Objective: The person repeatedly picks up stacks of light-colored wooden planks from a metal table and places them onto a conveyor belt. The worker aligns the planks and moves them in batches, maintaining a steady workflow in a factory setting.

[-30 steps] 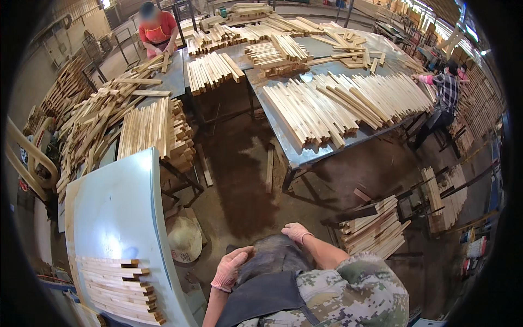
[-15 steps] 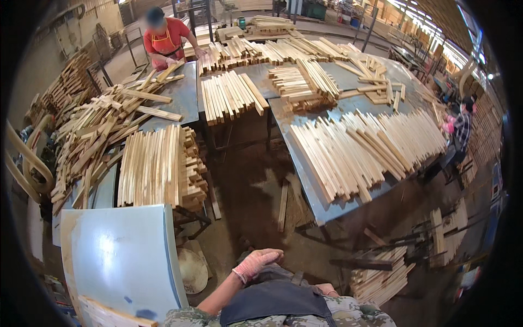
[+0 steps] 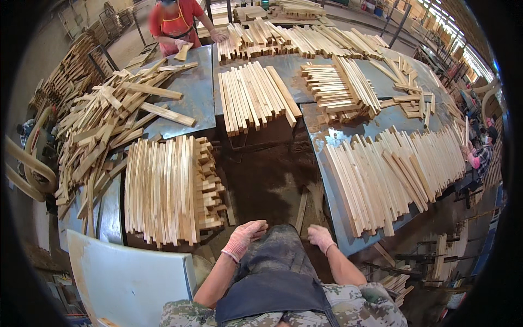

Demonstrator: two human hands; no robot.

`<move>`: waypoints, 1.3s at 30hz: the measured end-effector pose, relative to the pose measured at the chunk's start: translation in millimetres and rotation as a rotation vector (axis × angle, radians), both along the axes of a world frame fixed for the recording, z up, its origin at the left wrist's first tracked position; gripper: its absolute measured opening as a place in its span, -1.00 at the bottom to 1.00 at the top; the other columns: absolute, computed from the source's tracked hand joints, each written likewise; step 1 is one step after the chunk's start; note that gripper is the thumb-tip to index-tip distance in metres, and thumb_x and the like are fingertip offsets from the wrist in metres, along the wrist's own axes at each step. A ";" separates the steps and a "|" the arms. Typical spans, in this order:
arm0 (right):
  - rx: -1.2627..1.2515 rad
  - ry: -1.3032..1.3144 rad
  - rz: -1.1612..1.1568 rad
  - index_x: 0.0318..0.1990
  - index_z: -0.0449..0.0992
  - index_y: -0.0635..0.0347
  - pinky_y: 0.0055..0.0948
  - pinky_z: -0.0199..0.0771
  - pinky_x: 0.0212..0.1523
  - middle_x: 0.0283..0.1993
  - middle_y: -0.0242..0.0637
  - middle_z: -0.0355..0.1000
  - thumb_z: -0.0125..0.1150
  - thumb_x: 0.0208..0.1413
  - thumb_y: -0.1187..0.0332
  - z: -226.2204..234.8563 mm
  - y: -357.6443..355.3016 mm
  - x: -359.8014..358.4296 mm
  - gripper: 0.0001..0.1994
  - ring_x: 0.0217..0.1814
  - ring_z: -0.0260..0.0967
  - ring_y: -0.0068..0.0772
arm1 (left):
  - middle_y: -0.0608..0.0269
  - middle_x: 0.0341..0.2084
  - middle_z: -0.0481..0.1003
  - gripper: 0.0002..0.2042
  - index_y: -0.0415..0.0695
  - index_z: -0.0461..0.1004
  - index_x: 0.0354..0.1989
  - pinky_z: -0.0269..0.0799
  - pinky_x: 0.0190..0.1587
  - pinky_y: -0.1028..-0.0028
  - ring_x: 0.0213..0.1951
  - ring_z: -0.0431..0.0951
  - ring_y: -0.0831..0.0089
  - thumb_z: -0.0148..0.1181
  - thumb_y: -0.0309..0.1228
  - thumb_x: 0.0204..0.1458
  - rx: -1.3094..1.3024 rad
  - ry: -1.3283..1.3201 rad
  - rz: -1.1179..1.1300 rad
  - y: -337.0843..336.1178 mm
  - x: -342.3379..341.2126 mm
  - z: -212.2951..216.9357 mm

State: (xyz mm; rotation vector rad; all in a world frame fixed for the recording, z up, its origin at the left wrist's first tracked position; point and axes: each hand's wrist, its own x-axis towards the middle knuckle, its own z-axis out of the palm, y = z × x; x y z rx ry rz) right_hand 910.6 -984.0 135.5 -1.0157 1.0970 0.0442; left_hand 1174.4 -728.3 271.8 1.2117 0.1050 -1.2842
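My left hand [image 3: 245, 237] in a pink glove rests on my dark apron [image 3: 278, 272] at the upper left, fingers loosely curled, holding nothing. My right hand [image 3: 320, 237], also gloved, lies on the apron's upper right, empty. A neat stack of curved light wooden slats [image 3: 163, 191] stands just left of my left hand. A fanned row of wooden slats [image 3: 392, 174] lies on the metal table [image 3: 332, 136] to the right of my right hand.
A loose heap of wooden sticks [image 3: 103, 125] covers the left table. More slat bundles [image 3: 256, 95] lie farther back. A person in a red shirt [image 3: 177, 22] works at the far end; another person [image 3: 479, 155] sits at right. A pale blue panel [image 3: 125, 278] is at lower left.
The view has swung toward the tables, so the stacks sit closer. My right hand has come back into sight on the apron; my left hand has shifted right along it.
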 end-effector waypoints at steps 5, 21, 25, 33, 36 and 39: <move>-0.427 0.069 0.185 0.44 0.39 0.34 -0.28 0.46 0.21 0.18 0.02 0.54 0.35 0.23 0.16 -24.0 -124.1 159.9 -0.31 0.22 0.50 -0.11 | 0.03 0.16 0.64 -0.53 -0.24 0.56 0.27 0.51 0.32 0.27 0.17 0.66 0.24 0.27 -0.13 0.37 0.167 -0.055 0.149 -26.6 93.9 -5.7; -0.659 0.172 -0.004 0.56 0.22 0.37 -0.42 0.56 -0.02 -0.09 -0.22 0.63 0.26 0.28 0.28 -39.5 -399.8 509.2 -0.26 -0.13 0.51 -0.48 | -0.15 0.51 0.29 -0.25 -0.39 0.27 0.50 0.12 0.56 0.30 0.53 0.26 0.03 0.32 -0.12 0.27 0.787 -0.771 0.094 -258.9 463.9 -116.8; -0.765 -0.092 0.088 0.56 0.25 0.35 -0.43 0.58 0.01 -0.14 -0.28 0.60 0.26 0.31 0.38 -8.0 -378.1 506.4 -0.32 -0.12 0.52 -0.51 | -0.25 0.54 0.19 -0.15 -0.32 0.22 0.54 -0.03 0.61 0.16 0.57 0.11 -0.15 0.16 0.14 0.30 0.996 -1.030 -0.202 -295.0 523.1 -139.2; -0.575 -0.340 0.046 0.58 0.12 0.46 -0.21 0.29 0.53 0.54 0.17 0.29 0.26 0.38 0.29 -38.8 -455.6 606.7 -0.26 0.57 0.29 -0.02 | -0.30 0.61 0.01 -0.19 -0.24 0.16 0.59 -0.26 0.63 -0.05 0.62 -0.08 -0.21 -0.06 0.19 0.40 0.993 -1.219 -0.290 -325.7 592.2 -183.5; -0.555 -0.446 0.005 0.60 0.09 0.42 -0.21 0.15 0.61 0.62 0.16 0.17 0.28 0.38 0.29 -52.5 -460.8 659.3 -0.24 0.68 0.12 -0.03 | -0.29 0.62 -0.04 -0.21 -0.22 0.16 0.59 -0.31 0.64 -0.04 0.63 -0.11 -0.22 -0.09 0.19 0.42 0.967 -1.249 -0.215 -328.2 593.8 -188.7; -0.689 -0.439 0.186 0.60 0.11 0.41 -0.24 0.10 0.63 0.63 0.11 0.17 0.27 0.36 0.31 -54.1 -445.2 674.2 -0.24 0.69 0.10 -0.09 | -0.29 0.62 -0.04 -0.18 -0.21 0.18 0.59 -0.36 0.65 -0.03 0.64 -0.15 -0.23 -0.03 0.22 0.39 0.985 -1.265 -0.234 -333.8 594.9 -193.2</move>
